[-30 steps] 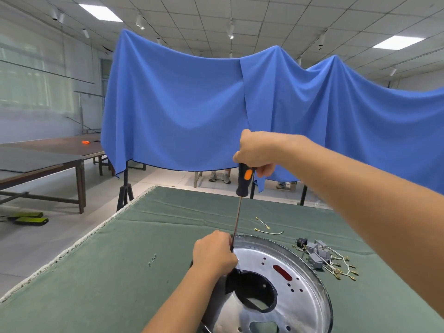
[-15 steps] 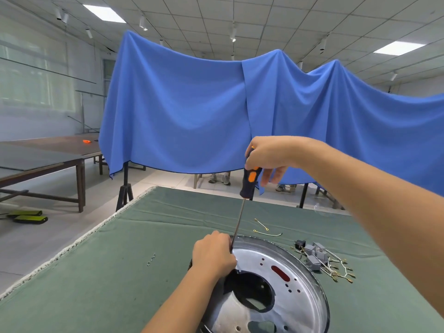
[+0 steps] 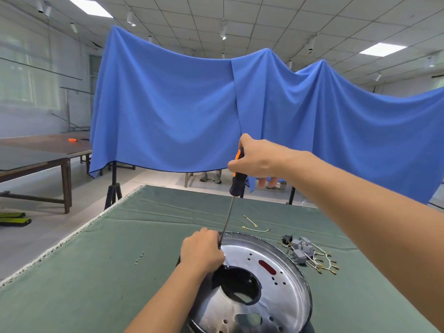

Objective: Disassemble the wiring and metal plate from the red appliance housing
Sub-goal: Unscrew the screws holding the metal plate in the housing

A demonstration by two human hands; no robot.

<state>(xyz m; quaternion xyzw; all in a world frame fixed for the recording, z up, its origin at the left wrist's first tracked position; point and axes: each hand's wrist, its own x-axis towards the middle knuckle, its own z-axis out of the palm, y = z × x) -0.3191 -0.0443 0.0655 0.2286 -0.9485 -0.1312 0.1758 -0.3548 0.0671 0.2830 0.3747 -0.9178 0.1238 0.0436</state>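
Head view. Right hand (image 3: pixel 258 161) grasps the black-and-orange handle of the screwdriver (image 3: pixel 236 177), thumb and forefinger pinching it, remaining fingers loose below. The shaft slants down to the far-left rim of the metal plate (image 3: pixel 276 284), where its tip is hidden behind the left hand (image 3: pixel 201 253). Left hand is clenched at that rim, next to the shaft; what it holds cannot be told. The plate lies on the green table (image 3: pixel 96 272), directly below the right hand. Red housing shows through a slot in the plate. Right of the plate: detached wiring with connectors (image 3: pixel 310 254). Beyond the plate: two loose wires (image 3: pixel 254 225). Left of the plate: small screws (image 3: pixel 139 257).
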